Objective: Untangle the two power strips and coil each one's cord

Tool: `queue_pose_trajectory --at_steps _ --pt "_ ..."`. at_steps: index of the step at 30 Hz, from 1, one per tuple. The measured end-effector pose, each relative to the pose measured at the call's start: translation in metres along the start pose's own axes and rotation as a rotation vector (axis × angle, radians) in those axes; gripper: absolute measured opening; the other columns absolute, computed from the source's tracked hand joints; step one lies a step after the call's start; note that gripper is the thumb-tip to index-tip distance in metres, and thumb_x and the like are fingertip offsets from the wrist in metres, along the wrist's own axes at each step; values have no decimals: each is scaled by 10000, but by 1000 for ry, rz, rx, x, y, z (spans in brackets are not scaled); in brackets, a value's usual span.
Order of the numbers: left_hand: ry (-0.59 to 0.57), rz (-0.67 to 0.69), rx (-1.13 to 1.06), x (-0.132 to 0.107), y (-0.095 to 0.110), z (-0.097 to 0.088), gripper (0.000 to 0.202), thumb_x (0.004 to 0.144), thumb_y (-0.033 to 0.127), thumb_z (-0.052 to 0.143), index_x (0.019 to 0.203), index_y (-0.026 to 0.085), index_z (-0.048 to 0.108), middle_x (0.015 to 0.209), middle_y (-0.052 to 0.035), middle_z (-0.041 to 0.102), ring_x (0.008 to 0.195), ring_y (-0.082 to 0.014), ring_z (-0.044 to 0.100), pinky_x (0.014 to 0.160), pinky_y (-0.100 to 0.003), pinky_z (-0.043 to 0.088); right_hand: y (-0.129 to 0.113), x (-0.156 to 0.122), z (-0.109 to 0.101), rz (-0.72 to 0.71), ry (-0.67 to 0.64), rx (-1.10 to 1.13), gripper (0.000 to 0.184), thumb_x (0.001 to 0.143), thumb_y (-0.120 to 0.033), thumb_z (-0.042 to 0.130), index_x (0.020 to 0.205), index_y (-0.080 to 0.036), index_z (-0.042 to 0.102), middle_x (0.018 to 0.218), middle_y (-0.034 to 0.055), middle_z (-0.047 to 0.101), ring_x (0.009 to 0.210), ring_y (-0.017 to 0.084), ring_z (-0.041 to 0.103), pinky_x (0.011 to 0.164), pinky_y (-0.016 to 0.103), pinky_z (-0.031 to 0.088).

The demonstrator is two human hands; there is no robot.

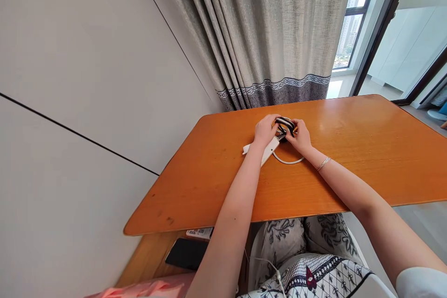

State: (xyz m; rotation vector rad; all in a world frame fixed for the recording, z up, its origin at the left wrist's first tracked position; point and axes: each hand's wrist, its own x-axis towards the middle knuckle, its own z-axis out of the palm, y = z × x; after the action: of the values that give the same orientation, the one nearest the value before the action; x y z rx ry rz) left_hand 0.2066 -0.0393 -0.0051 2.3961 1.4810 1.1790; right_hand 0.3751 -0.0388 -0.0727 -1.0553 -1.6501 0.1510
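A coiled bundle of black and white cable (pixel 285 122) is on the wooden table, between my two hands. My left hand (pixel 266 129) grips its left side with curled fingers. On its right side, my right hand (pixel 299 137) closes around the coil, thumb toward the middle. A white bar that looks like a power strip (pixel 269 150) lies slanted under my left wrist, partly hidden by the forearm. One loop of white cord (pixel 289 163) curves over the tabletop below the coil and passes under my right wrist.
The orange-brown wooden table (pixel 195 177) reaches toward a grey curtain (pixel 286 32). A white panelled wall (pixel 87 79) stands at the left. Below the near edge, a black phone (pixel 186 253) rests on a lower wooden surface beside pink cloth (pixel 157 287). A glass door frame (pixel 382 28) is at the right.
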Motion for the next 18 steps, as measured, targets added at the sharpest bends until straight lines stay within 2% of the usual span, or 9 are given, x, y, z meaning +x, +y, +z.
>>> queue_pose_trajectory --at_steps 8,13,15,18 --pt "-6 24 -204 3 -11 2 182 862 155 641 1017 194 730 976 -53 673 965 -196 635 916 -323 512 -1 0 -3 -1 -39 -10 449 753 -197 566 1201 -210 541 1108 92 619 848 208 610 759 351 560" --pt "-6 11 -297 4 -15 7 79 845 167 679 911 188 717 1002 -53 629 990 -182 615 936 -312 498 -1 -2 -5 -25 -13 -4 514 749 -179 563 1262 -191 575 1183 121 578 980 240 611 818 365 573" --pt "-7 -7 -330 5 -18 9 62 834 165 689 892 179 707 987 -53 626 963 -178 619 900 -305 504 0 -3 -4 -41 21 -1 533 752 -185 572 1285 -196 595 1208 126 553 1050 255 596 856 375 572" --pt "3 -49 -326 5 -22 9 35 820 182 704 853 174 695 922 -41 625 875 -171 614 808 -294 507 2 -3 -3 -48 54 -54 546 768 -206 584 1313 -219 617 1145 111 542 1059 270 578 926 417 549"
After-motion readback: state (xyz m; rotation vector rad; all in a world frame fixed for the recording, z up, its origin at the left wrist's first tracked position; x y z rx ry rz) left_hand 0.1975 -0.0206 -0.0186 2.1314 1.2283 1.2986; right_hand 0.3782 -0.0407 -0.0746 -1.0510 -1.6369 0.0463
